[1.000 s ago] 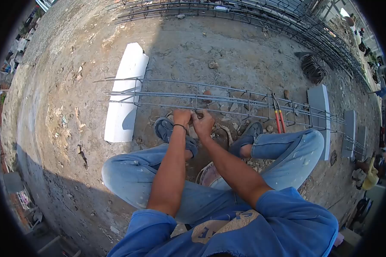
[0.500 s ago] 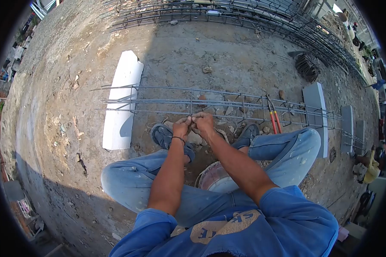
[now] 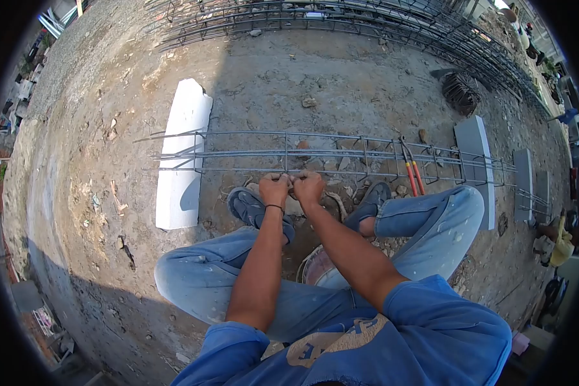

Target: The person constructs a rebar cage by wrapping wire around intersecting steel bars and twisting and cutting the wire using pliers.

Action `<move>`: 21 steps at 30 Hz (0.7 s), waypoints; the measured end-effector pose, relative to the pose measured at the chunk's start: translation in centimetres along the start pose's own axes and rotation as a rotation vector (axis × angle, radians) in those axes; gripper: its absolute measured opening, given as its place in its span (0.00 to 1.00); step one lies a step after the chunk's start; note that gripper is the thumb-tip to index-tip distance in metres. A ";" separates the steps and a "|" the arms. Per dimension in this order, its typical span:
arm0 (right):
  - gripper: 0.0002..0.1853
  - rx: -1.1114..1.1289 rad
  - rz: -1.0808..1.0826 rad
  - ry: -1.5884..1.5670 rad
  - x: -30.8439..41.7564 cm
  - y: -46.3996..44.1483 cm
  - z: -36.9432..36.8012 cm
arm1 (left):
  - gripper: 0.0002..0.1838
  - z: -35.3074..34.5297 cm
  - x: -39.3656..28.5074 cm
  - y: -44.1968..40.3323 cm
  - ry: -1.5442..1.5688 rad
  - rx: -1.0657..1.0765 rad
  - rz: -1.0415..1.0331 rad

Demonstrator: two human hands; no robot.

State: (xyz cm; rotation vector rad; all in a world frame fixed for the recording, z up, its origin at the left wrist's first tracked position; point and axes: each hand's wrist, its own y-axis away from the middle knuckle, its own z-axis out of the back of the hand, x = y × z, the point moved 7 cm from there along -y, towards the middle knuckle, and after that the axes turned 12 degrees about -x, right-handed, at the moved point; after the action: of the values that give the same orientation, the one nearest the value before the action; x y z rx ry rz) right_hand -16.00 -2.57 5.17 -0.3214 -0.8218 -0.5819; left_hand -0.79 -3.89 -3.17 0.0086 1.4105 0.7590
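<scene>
A long steel rebar cage (image 3: 331, 154) with thin stirrups lies across in front of me. It rests on a white block (image 3: 185, 122) at the left and a grey block (image 3: 475, 151) at the right. My left hand (image 3: 275, 190) is closed at the cage's near bar, under a stirrup. Close beside it, my right hand (image 3: 309, 187) is closed too, fingertips nearly meeting the left's. Whatever sits between the fingers is too small or hidden to make out. Pincers with red and yellow handles (image 3: 413, 172) lean across the cage to the right.
More rebar cages (image 3: 341, 16) are stacked at the far side. A dark bundle of bent steel (image 3: 462, 93) lies at the back right. Further grey blocks (image 3: 523, 183) stand at the right. A round bucket (image 3: 320, 265) sits between my legs, and stones litter the dirt.
My hands have turned, with the knuckles now more on top and the fingers curled in closer together. The cage, blocks and pincers stay in place; the view has shifted slightly.
</scene>
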 end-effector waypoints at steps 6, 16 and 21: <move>0.09 0.300 -1.237 -1.138 -9.9 6.8 -10.4 | 0.16 -0.6 -8.0 5.6 -0.792 -0.193 -0.781; 0.11 0.800 -0.589 -0.338 -5.9 -0.4 5.5 | 0.20 -0.2 0.8 2.0 0.303 0.248 0.630; 0.12 0.467 -0.326 -0.219 -5.9 -13.3 20.1 | 0.21 -1.8 3.8 0.9 0.592 0.519 0.830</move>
State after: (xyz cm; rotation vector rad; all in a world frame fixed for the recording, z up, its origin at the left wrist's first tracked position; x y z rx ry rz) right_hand -39.11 -1.37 14.27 0.1846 -1.2040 -0.6434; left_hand -2.91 -2.10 -6.50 0.8804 2.1747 1.0906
